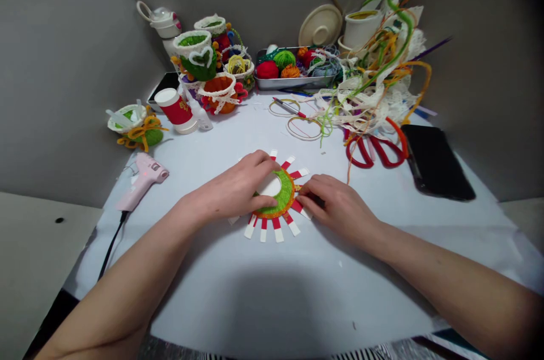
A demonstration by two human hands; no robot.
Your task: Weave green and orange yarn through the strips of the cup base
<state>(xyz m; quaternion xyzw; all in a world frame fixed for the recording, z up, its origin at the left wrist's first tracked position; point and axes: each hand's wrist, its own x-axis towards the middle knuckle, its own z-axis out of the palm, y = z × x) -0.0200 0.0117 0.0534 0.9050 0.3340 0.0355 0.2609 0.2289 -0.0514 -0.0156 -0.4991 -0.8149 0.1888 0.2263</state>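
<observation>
A paper cup cut into red and white strips (277,229) lies splayed flat like a sun in the middle of the table. Green yarn (285,190) rings its white base, with a band of orange yarn (272,215) around the outside. My left hand (238,187) grips the cup from the left, thumb and fingers placed across the green ring. At the right edge of the band, my right hand (331,204) is closed in a pinch, seemingly on the orange yarn between the strips; its fingertips partly hide it. A thin orange strand (349,164) runs from behind this hand up towards the heap.
At left lie a pink glue gun (143,178) and a red paper cup (175,109). Decorated yarn baskets (219,88) and a tray of yarn balls (293,83) stand behind. Red-handled scissors (376,153), a black phone (437,161) and a lace heap (369,99) are at right.
</observation>
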